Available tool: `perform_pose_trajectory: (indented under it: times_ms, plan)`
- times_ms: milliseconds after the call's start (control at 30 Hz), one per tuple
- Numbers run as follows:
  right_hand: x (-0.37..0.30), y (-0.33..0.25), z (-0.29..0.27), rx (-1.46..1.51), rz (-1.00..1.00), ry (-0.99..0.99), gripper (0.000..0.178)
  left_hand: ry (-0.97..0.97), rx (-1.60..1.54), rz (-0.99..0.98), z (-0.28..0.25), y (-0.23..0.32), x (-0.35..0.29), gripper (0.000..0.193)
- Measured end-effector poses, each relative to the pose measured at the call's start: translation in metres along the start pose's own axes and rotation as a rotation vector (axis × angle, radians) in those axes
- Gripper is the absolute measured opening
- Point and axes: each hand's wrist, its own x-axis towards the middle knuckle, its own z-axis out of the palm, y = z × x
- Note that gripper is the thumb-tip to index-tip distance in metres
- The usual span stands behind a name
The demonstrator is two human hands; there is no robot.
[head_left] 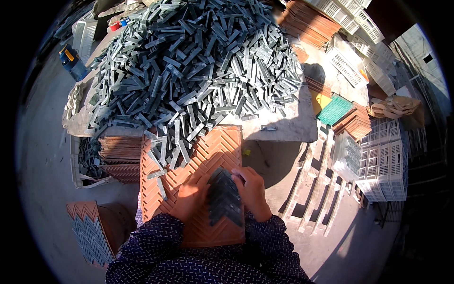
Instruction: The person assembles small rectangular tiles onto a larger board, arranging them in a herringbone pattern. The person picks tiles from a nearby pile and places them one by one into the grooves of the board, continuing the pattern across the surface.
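An orange-brown mould tray (pixel 226 137) with herringbone grooves lies in front of me, its far end at the table's edge. Dark grey stone strips (pixel 224 201) fill part of its right side in a zigzag pattern. My left hand (pixel 191 196) rests on the tray just left of these strips, fingers bent together; whatever is under its fingertips is hidden. At the upper right end of the laid pattern, my right hand (pixel 253 191) pinches the end of a dark strip (pixel 228 173) between thumb and fingers. Loose strips (pixel 177 144) lie over the tray's far left part.
A large heap of grey stone strips (pixel 189 61) covers the table (pixel 288 125). At lower left stands a filled herringbone tray (pixel 90 232). On the right are a wooden pallet (pixel 314 184), white plastic crates (pixel 385 161) and stacked brown trays (pixel 354 122). A blue bottle (pixel 72 63) stands far left.
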Motion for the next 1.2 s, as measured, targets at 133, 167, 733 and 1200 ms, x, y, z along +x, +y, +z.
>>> perform_pose_trajectory:
  times_ms: [133,167,733,1200]
  plan:
    - [0.010,0.002,0.013,0.003,-0.074,-0.041,0.017,-0.014,-0.019,-0.044,0.004,-0.003,0.000,0.028]
    - [0.013,0.003,0.016,-0.004,-0.101,-0.034,0.017,-0.023,-0.038,-0.054,0.004,-0.002,0.003,0.027]
    - [0.079,-0.020,0.070,-0.038,-0.226,-0.133,0.016,0.128,0.049,-0.012,-0.003,-0.005,0.011,0.019]
    - [0.097,-0.001,0.051,-0.027,-0.176,-0.153,0.019,0.219,0.445,-0.282,-0.012,-0.033,0.049,0.025]
